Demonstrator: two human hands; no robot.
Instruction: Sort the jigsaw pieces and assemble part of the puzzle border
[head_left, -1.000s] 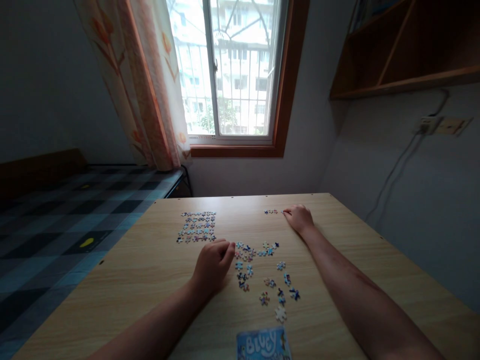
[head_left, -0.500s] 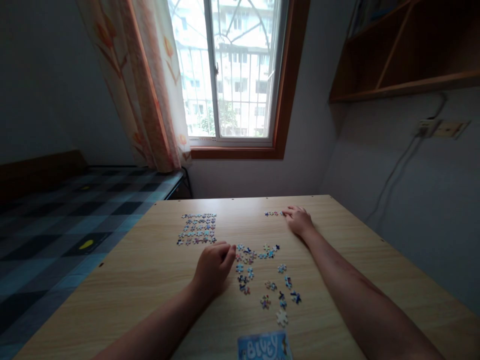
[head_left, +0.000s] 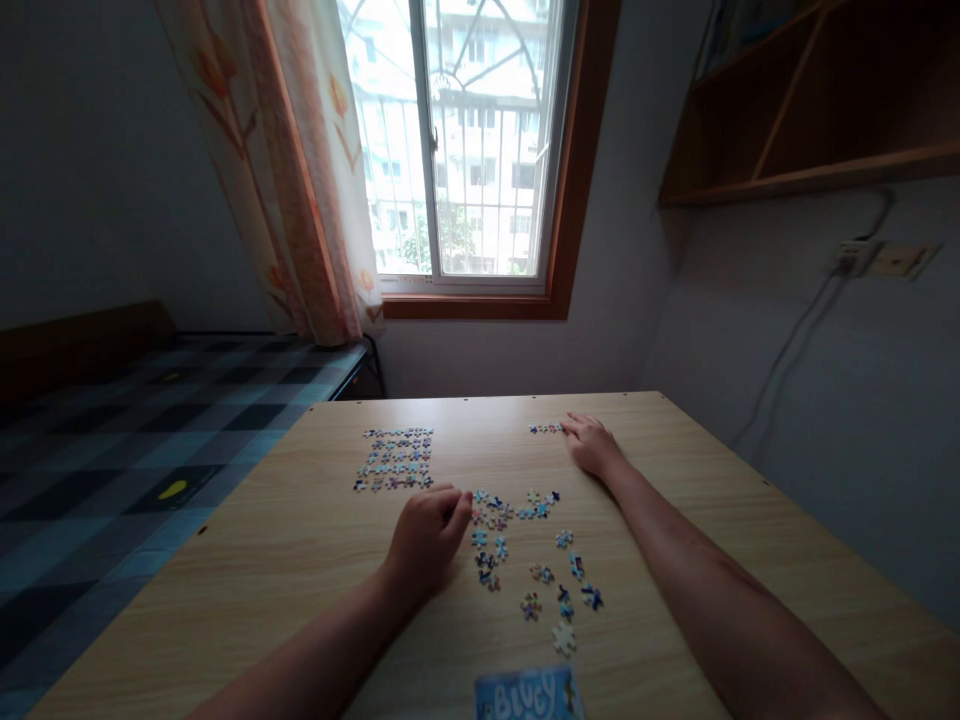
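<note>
The right hand (head_left: 590,443) of a person seated at a pale wood-grain table (head_left: 300,560) reaches to the far side, its fingertips at the right-hand end of a short row of small multicoloured jigsaw pieces (head_left: 545,428). A second earlier its fingers were pinched at a piece set slightly apart from that row; now the gap has closed, and the fingers lie straighter and flatter, though whether they grip a piece cannot be told. The left hand (head_left: 431,525), unchanged, rests curled in a loose fist, fingers together, beside a scatter of loose interlocking puzzle pieces (head_left: 496,512) in blues, whites, purples and browns; its inside is hidden. Beyond it, a block of blue, white and purple puzzle pieces (head_left: 401,468) lies in several straight rows, flat on the table. Nearer the camera sits a plain cream puzzle piece (head_left: 563,637), just above a blue printed packet or card (head_left: 525,692) lettered "Bluey", partly cut off by the frame. At upper right, a brown wooden wall shelf (head_left: 817,174) holds items in its left compartment too dim to identify.
</note>
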